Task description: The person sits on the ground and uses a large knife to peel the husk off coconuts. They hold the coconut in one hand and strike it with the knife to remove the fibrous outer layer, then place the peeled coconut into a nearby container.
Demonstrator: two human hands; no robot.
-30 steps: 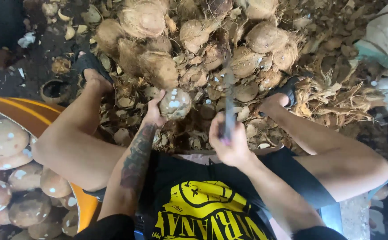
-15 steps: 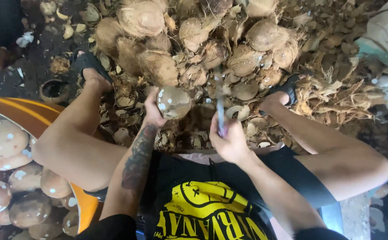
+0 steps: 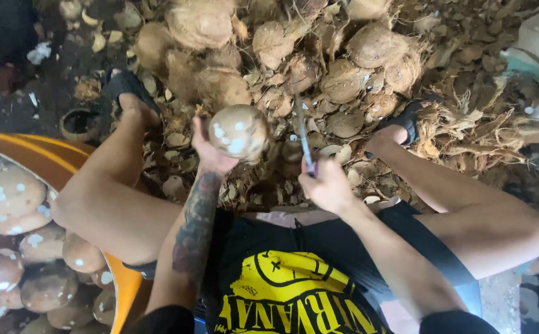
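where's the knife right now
In the head view the knife is right of centre, gripped in the right hand, blade pointing up beside the peeled coconut.

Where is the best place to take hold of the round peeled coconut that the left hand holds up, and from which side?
Probably the peeled coconut is best cupped around its widest part from the left and underneath, as the left hand does now. It is round and has no handle, so spread fingers steady it. This also keeps the hand apart from the knife in the right hand.
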